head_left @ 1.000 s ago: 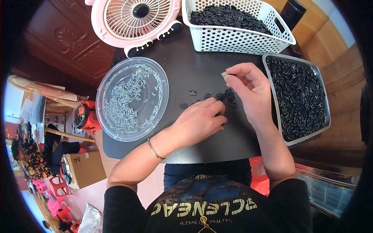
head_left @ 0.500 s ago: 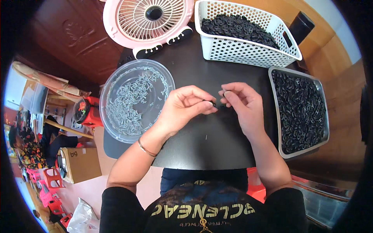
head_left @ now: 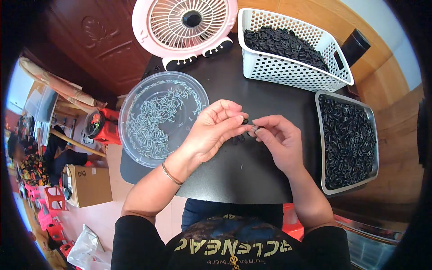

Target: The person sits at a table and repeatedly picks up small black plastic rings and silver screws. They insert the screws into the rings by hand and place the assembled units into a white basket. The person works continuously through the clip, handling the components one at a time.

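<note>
My left hand [head_left: 211, 128] is closed in a pinch on a small black ring-like piece [head_left: 245, 121]. Close beside it, my right hand [head_left: 280, 139] pinches a small dark piece [head_left: 259, 129] between thumb and fingers; its exact shape is too small to tell. The fingertips of both hands nearly meet over the dark table [head_left: 216, 180]. A few black pieces [head_left: 238, 139] lie on the table below them. To the left stands a clear round tub [head_left: 180, 135] with many silver pins [head_left: 150, 121]. One loose pin [head_left: 241, 166] lies nearer to me.
A metal tray [head_left: 320, 135] full of black oval link pieces [head_left: 348, 139] is on the right. Behind it stands a white perforated basket [head_left: 288, 74] heaped with similar pieces, beside a black cylinder [head_left: 355, 47]. A pink fan [head_left: 140, 31] stands at the back left.
My hands have come closer together, the right fingertips moving lower toward the left ones. The whole view has shifted slightly, with the table and containers appearing lower.
</note>
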{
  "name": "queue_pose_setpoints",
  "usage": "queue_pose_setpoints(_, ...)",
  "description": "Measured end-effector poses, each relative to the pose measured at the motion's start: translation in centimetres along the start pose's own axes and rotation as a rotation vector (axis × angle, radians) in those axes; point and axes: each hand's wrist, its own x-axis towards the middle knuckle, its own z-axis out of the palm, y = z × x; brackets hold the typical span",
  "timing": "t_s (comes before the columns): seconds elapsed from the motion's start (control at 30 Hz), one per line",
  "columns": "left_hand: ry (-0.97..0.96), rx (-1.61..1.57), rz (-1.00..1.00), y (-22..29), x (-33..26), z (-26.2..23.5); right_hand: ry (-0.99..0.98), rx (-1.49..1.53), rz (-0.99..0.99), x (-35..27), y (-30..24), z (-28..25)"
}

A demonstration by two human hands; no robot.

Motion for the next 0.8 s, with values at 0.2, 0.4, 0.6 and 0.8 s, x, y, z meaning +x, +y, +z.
queue_pose_setpoints(0.2,0.072,0.118,-0.040,-0.17,-0.21,0.36,0.009,-0.070,-0.001,-0.02,-0.13,-0.04)
queue_pose_setpoints(0.4,-0.011,0.313,0.022,-0.52,-0.28,0.05,0.028,-0.120,-0.003,-0.11,-0.18,-0.06)
queue_pose_setpoints(0.6,-0.054,0.329,0.061,-0.77,-0.25,0.01,0.049,-0.105,-0.036,-0.02,-0.17,-0.24)
queue_pose_setpoints(0.8,-0.018,0.173,0.054,-0.59,-0.07,-0.02,0.095,-0.169,-0.061,0.23,-0.15,-0.33)
